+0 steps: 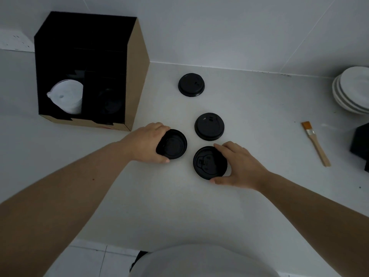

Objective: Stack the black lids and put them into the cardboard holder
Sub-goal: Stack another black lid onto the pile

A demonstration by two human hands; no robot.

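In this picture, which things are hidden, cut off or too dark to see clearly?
All in the head view:
- Right compartment of the cardboard holder: too dark; something round and dark sits inside, how many lids is unclear.
- Stack of white plates: cut off by the right edge.
- Black object beside the brush: cut off by the right edge, unidentifiable.
- Lid in the left hand: near edge hidden by fingers.
- Lid at the right hand: right rim covered.

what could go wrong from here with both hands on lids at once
The lid under the left hand looks flipped, hollow side up, while the lid at the right hand sits top up; stacked that way they may not nest. The cardboard holder's right slot is dark, so the lids already there are hard to see. Two more lids lie apart, further away.
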